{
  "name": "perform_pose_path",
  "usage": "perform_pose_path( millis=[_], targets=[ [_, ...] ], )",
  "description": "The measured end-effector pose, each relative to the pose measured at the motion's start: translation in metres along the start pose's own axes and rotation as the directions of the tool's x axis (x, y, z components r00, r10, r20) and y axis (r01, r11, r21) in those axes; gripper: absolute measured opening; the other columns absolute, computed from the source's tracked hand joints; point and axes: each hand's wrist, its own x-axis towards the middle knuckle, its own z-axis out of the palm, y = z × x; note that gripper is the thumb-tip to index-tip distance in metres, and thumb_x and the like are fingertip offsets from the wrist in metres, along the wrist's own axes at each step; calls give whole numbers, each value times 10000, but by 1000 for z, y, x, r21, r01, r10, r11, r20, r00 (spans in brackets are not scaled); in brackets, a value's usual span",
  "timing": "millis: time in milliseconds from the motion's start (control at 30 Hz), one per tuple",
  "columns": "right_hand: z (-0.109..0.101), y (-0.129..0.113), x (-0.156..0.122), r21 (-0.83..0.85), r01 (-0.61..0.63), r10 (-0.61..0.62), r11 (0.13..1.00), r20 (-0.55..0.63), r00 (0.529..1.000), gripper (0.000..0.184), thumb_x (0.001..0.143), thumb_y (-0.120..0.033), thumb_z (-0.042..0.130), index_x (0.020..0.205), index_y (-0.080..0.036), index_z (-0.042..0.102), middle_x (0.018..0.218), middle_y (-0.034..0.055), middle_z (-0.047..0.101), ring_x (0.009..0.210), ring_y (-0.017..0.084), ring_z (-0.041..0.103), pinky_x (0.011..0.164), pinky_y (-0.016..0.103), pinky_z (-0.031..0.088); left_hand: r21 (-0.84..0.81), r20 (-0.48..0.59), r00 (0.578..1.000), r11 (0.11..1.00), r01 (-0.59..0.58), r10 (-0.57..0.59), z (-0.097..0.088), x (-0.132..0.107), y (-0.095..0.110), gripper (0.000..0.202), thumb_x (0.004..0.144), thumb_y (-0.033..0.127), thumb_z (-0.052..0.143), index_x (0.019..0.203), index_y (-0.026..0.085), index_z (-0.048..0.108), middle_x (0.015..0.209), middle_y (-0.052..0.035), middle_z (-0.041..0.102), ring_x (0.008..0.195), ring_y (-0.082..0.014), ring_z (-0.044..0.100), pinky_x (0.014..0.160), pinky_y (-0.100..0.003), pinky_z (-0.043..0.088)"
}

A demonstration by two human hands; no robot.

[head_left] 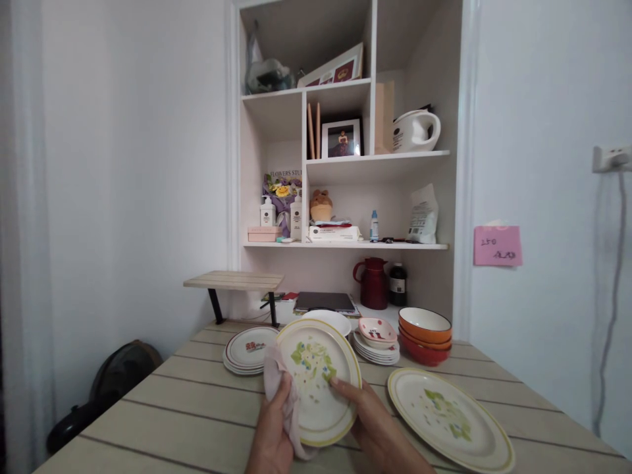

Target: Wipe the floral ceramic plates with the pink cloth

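I hold a cream plate (316, 378) with a green flower pattern and a yellow rim, tilted up above the table. My left hand (271, 431) grips its left edge through a pale pink cloth (276, 388). My right hand (372, 428) grips the plate's lower right edge, thumb lying on its face. A second plate of the same pattern (447, 418) lies flat on the table to the right.
On the striped wooden table (187, 408) behind stand a stack of red-rimmed plates (247, 350), a white bowl (328, 320), small dishes on stacked plates (378, 342) and orange bowls (424, 334). A small wooden riser (234, 282) and filled wall shelves (345, 245) are beyond.
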Motion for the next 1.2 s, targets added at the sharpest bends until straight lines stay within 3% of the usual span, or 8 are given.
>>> perform_pose_path(
  millis=[367, 467, 567, 700, 833, 1033, 1200],
  targets=[
    [-1, -1, 1, -5, 6, -6, 1000, 21, 1000, 473, 654, -297, 783, 1064, -95, 662, 989, 147, 748, 866, 290, 702, 798, 398, 534, -3, 1, 1000, 1000, -2, 2, -5, 5, -3, 571, 737, 250, 729, 1271, 145, 558, 1068, -169, 727, 991, -310, 683, 884, -456, 540],
    [3, -10, -2, -4, 67, -67, 998, 26, 997, 596, 656, -287, 790, 1198, -134, 594, 1015, 123, 746, 887, 280, 700, 802, 387, 536, -12, 23, 1000, 1000, -6, 7, -1, 2, -2, 597, 734, 251, 733, 1291, 161, 542, 1099, -165, 717, 1009, -313, 676, 896, -462, 533],
    [5, -22, -5, 20, 131, -130, 991, -58, 990, 741, 654, -295, 796, 1321, -216, 483, 1043, 79, 743, 874, 265, 704, 776, 381, 545, -11, 57, 998, 1000, -16, 16, 5, -5, 0, 658, 712, 248, 754, 1319, 170, 514, 1117, -165, 710, 1026, -318, 668, 907, -458, 526],
    [3, -35, -9, 24, 138, -135, 990, -82, 987, 771, 649, -300, 799, 1333, -216, 453, 973, 77, 755, 834, 267, 710, 755, 389, 548, 6, 94, 994, 999, -51, 50, 13, -15, 2, 703, 679, 253, 781, 1322, 175, 508, 1109, -160, 713, 1025, -318, 668, 908, -447, 524],
    [-1, -45, -13, -57, 106, -105, 993, 7, 994, 700, 652, -284, 793, 1280, -193, 497, 971, 96, 749, 826, 271, 707, 768, 402, 540, 75, 109, 988, 990, -119, 111, 16, -19, 4, 629, 644, 279, 804, 1221, 157, 587, 1016, -145, 740, 976, -310, 686, 867, -423, 541],
    [-8, -61, -18, -215, 127, -120, 968, 46, 992, 604, 636, -299, 785, 1192, -214, 566, 946, 77, 747, 778, 262, 702, 693, 365, 534, 249, 159, 973, 947, -202, 166, 14, -19, 0, 460, 608, 332, 822, 981, 114, 666, 812, -115, 742, 771, -249, 705, 713, -323, 553],
    [-15, -61, -15, -266, 135, -111, 955, 106, 988, 612, 557, -314, 832, 1126, -192, 645, 956, 92, 750, 854, 269, 691, 812, 401, 519, 395, 141, 966, 883, -254, 215, 4, -10, -2, 445, 550, 434, 829, 828, 123, 677, 626, -47, 676, 560, -168, 623, 533, -246, 490]
  ],
)
